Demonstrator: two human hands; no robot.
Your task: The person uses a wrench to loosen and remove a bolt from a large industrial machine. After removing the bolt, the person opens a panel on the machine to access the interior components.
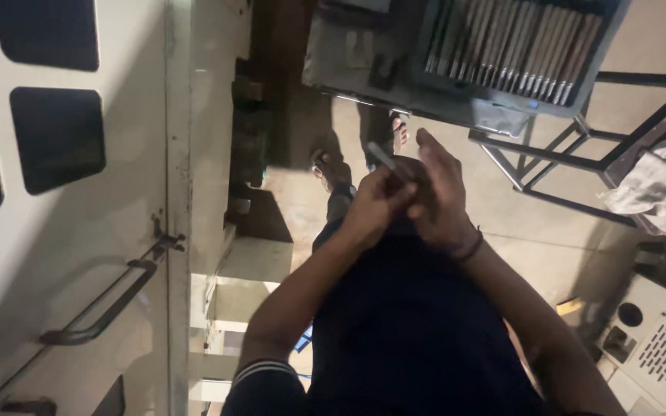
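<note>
While dim, bare concrete floor (pixel 549 254).

i see the cabinet door (pixel 79 231) left of my hands; tray of rods (pixel 514 50) ahead; cloth (pixel 657 185) on the frame (pixel 572 158) right.

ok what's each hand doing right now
left hand: closed on a thin grey rod
right hand: on the same rod, grip cannot be told

Factory workshop: machine cabinet (pixel 79 231), rod tray (pixel 514 50).
</note>
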